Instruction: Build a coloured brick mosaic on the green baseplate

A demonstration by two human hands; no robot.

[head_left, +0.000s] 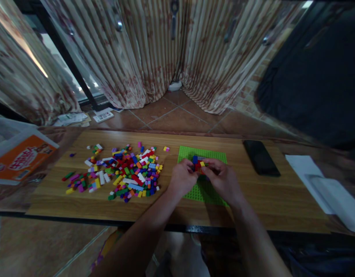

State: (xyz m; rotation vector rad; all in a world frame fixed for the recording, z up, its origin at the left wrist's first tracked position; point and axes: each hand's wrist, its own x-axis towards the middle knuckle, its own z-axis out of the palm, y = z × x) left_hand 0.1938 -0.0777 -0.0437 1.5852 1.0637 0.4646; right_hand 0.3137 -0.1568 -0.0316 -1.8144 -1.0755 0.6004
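Over the green studded baseplate, both my hands meet at a small build of toy bricks in red, blue and yellow. My left hand grips its left side with the fingers curled in. From the right, my right hand closes thumb and fingers on the build, beside a small yellow brick on it. My fingers hide part of the build, and whether it is fixed to the baseplate cannot be told. Left of the baseplate spreads a pile of loose toy bricks in many colours.
A black phone lies on the wooden table right of the baseplate. White paper is at the far right. An orange-labelled plastic container stands at the left. Striped curtains hang beyond the table.
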